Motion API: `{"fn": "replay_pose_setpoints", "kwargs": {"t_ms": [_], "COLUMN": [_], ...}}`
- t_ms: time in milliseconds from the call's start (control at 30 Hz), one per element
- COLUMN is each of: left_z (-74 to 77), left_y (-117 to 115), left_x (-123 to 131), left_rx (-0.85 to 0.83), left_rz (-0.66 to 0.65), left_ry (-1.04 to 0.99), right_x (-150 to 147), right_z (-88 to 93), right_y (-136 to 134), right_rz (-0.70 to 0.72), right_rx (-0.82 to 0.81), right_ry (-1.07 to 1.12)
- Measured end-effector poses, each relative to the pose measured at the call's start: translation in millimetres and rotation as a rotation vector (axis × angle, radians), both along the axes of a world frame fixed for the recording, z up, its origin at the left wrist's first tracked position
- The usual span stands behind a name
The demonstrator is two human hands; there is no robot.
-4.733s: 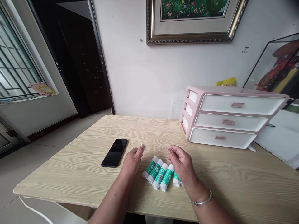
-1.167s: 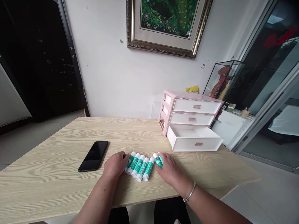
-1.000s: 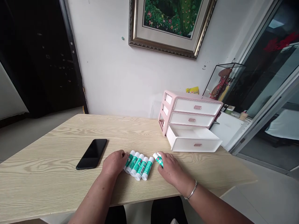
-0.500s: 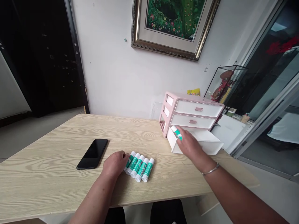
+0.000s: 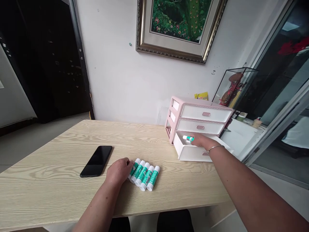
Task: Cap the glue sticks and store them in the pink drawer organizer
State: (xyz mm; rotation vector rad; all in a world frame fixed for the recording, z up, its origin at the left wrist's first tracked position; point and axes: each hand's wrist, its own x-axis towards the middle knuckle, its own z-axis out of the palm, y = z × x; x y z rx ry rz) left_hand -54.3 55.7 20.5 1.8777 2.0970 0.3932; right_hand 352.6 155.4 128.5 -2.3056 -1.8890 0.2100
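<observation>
A row of several white-and-green glue sticks lies side by side on the table. At the row's left end is my left hand, its fingers curled against the leftmost glue stick and partly covering it. My right hand reaches into the pulled-out bottom drawer of a pink-and-white drawer unit. Its fingers are closed round another glue stick, held roughly level inside the drawer; the fingertips are hidden. The bracelet wrist passes over the drawer's front.
A black phone lies on the wooden table to the left. Behind the drawer unit stand a yellow packet and a glass display case. Its upper two drawers are closed. A framed picture hangs on the wall.
My right hand has moved right and deeper into the drawer, turning the glue stick from tilted to nearly level. My left hand stays by the row.
</observation>
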Motion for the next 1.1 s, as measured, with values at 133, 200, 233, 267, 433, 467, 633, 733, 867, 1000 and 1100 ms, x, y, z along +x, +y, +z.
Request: {"fn": "replay_pose_setpoints", "kwargs": {"t_ms": [133,200,233,267,433,467,633,733,867,1000,1100], "left_z": [-1.2,-1.6,-1.7,-1.7,-0.6,-0.2,3.4,4.5,1.2,-4.8,-7.5], "left_y": [-0.5,-0.1,0.2,0.5,-0.1,-0.6,-4.0,-4.9,-4.0,-2.4,-2.9], "left_x": [0.2,0.2,0.2,0.2,0.2,0.3,0.9,1.0,0.7,-0.7,-2.3], "left_rx": [0.002,0.0,0.0,0.0,0.005,0.007,0.005,0.006,0.013,0.033,0.046], "left_rz": [0.011,0.009,0.007,0.005,0.003,0.002,-0.004,-0.003,-0.01,-0.009,-0.005], "left_ry": [-0.001,-0.004,-0.006,-0.007,-0.011,-0.014,-0.027,-0.027,-0.031,-0.048,-0.074], "right_x": [-2.8,-4.3,-5.0,-5.6,-11.5,-15.8,-73.8,-125.5,-175.8,-200.7,-214.4], "right_z": [-1.2,-4.1,-5.5,-6.4,2.2,5.5,2.3,-21.1,-51.1,-68.3,-82.9], "right_y": [8.4,9.8,9.6,8.7,-8.3,-14.9,-74.8,-125.3,-172.1,-179.4,-172.4], "right_rz": [-0.006,-0.015,-0.024,-0.036,-0.091,-0.094,0.033,0.174,0.36,0.425,0.406], "right_rx": [-0.035,-0.028,-0.019,-0.008,0.11,0.145,0.357,0.283,0.213,0.167,0.19], "right_ry": [-0.01,0.0,0.008,0.016,0.03,0.025,0.085,0.159,0.18,0.202,0.187]}}
